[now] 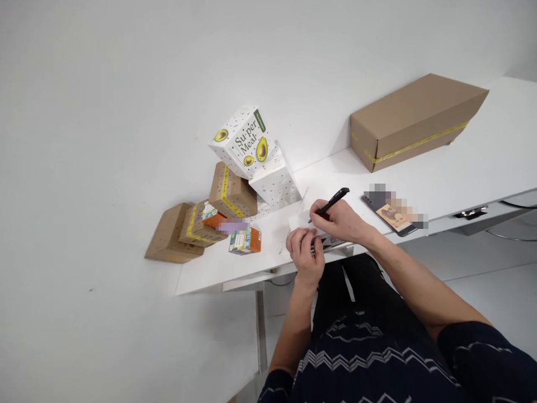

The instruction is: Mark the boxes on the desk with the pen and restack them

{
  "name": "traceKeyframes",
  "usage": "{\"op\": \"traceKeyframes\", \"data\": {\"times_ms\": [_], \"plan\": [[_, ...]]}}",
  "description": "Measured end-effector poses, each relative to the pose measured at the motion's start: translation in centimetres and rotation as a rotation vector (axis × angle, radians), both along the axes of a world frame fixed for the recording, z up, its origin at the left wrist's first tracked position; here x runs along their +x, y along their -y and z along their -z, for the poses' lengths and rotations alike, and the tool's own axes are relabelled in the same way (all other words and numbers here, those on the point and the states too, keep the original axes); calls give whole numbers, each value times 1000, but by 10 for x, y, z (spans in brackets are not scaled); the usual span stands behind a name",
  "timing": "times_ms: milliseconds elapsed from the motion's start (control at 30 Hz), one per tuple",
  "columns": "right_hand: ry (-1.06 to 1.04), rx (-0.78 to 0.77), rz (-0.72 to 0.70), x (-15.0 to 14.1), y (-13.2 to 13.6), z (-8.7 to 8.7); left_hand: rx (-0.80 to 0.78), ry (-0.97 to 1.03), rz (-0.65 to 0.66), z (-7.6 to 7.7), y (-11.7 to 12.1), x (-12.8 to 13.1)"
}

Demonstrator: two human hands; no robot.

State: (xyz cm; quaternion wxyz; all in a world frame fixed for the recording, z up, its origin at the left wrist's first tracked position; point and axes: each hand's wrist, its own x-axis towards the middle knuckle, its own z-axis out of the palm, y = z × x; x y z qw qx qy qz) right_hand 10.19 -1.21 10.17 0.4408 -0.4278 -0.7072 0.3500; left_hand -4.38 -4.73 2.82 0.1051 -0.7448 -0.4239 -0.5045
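A black pen (334, 201) is pinched in my right hand (342, 219), its tip down at a white sheet of paper (297, 220) on the white table. My left hand (307, 252) rests just left of the right one, fingers curled over the near edge of the paper. Beneath both hands lies a flat black-and-white printed card (332, 242), mostly covered; part of it shows between my left thumb and fingers. A smartphone (392, 215) with a lit screen lies to the right of my right hand.
Left on the white table (201, 280) are small orange boxes (251, 240), several brown cartons (168, 232) and white avocado-print boxes (247, 140). A long brown carton (415, 123) with yellow tape stands at the back right against the wall. The table's front edge runs close to my body.
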Motion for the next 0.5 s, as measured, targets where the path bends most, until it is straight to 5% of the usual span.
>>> {"op": "traceKeyframes", "data": {"times_ms": [500], "plan": [[118,49,3,0,-2,1,3,-9,-9,-1,-1,0]]}}
